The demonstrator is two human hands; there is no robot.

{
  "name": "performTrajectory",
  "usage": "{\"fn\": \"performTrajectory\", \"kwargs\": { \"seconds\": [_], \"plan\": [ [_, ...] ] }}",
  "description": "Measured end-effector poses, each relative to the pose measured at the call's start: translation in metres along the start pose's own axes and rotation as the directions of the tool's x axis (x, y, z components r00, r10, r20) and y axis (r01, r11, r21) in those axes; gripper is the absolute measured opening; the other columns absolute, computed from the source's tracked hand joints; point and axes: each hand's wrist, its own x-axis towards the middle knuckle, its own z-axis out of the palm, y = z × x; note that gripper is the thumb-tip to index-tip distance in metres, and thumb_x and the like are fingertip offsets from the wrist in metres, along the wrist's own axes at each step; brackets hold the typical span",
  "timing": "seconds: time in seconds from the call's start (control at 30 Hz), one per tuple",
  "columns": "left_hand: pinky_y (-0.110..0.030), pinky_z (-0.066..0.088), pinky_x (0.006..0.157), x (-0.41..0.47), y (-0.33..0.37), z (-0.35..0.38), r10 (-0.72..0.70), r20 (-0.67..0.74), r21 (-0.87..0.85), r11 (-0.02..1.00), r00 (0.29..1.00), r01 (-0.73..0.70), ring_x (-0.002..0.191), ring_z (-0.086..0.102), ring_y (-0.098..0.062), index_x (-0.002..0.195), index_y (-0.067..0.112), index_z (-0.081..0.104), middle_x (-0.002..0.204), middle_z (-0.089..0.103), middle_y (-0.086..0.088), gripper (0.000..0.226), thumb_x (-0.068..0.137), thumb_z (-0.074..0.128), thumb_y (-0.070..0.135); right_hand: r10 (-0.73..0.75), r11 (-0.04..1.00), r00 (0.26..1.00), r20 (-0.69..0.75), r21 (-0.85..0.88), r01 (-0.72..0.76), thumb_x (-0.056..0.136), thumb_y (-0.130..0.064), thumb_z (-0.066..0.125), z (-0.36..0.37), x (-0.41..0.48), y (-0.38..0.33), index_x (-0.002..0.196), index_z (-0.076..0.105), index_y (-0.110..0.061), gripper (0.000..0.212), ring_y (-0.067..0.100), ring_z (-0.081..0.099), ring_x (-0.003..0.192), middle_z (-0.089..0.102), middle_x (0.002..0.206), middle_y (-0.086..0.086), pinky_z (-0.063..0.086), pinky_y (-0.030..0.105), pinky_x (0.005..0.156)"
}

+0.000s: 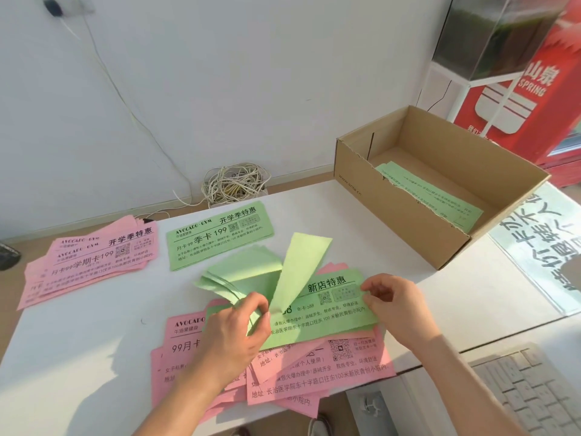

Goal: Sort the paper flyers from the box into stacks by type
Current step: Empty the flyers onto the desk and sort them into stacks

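My left hand (pixel 234 332) grips a fanned bunch of green flyers (pixel 251 272), one of them folded upward. My right hand (pixel 394 305) pinches the right edge of a printed green flyer (pixel 330 319) lying on a loose pile of pink flyers (pixel 283 369) near the table's front edge. A pink stack (pixel 91 262) lies at the left. One green stack (pixel 220 236) lies behind the centre. The cardboard box (pixel 408 215) at the right is open and holds a few green flyers (pixel 430 193).
The white table (pixel 78 350) bears everything. A white keyboard (pixel 534 391) sits at the lower right, next to a printed sheet (pixel 540 243). A coil of white cable (pixel 234 182) lies behind the table by the wall. A red cabinet (pixel 522 99) stands behind the box.
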Motion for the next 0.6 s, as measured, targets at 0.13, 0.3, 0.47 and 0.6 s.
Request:
{"fn": "performTrajectory", "kwargs": {
  "seconds": [0.13,0.3,0.47,0.6],
  "plan": [
    [-0.013,0.022,0.028,-0.001,0.007,-0.001,0.044,0.025,0.026,0.999,0.999,-0.044,0.034,0.041,-0.005,0.092,0.028,0.04,0.062,0.057,0.008,0.018,0.09,0.054,0.017,-0.217,0.873,0.976,-0.015,-0.451,0.187,0.085,-0.013,0.063,0.004,-0.009,-0.005,0.104,0.069,-0.025,0.024,0.022,0.051,0.1,0.057,0.108,-0.002,0.044,0.026,0.083],
    [-0.008,0.024,0.028,0.0,0.012,-0.002,0.108,0.182,0.087,0.988,0.977,-0.125,0.029,0.032,0.001,0.106,0.028,0.052,0.043,0.034,0.015,0.016,0.092,0.046,0.022,-0.383,0.732,0.868,0.318,-0.469,0.494,0.091,-0.029,0.052,0.026,-0.026,-0.022,0.126,0.057,-0.032,0.035,0.016,0.046,0.119,0.05,0.129,-0.013,0.044,0.035,0.099],
    [-0.025,0.049,0.043,0.003,0.016,0.007,0.096,0.246,0.26,0.952,0.964,-0.161,0.047,0.051,-0.011,0.119,0.03,0.03,0.068,0.048,0.01,0.028,0.094,0.041,0.032,-0.333,0.653,0.864,0.377,-0.569,0.5,0.092,-0.043,0.041,0.035,-0.029,-0.023,0.124,0.053,-0.04,0.033,0.013,0.045,0.114,0.044,0.125,-0.015,0.044,0.033,0.094],
    [-0.019,0.038,0.044,0.008,0.024,-0.005,0.017,0.256,0.255,0.963,0.966,-0.084,0.048,0.045,-0.011,0.136,0.045,-0.008,0.062,0.045,0.008,0.069,0.097,0.038,0.014,-0.264,0.746,0.876,0.403,-0.49,0.45,0.096,-0.046,0.041,0.023,-0.019,-0.034,0.131,0.05,-0.039,0.037,0.006,0.044,0.12,0.044,0.133,-0.022,0.039,0.024,0.097]
  ]
}}
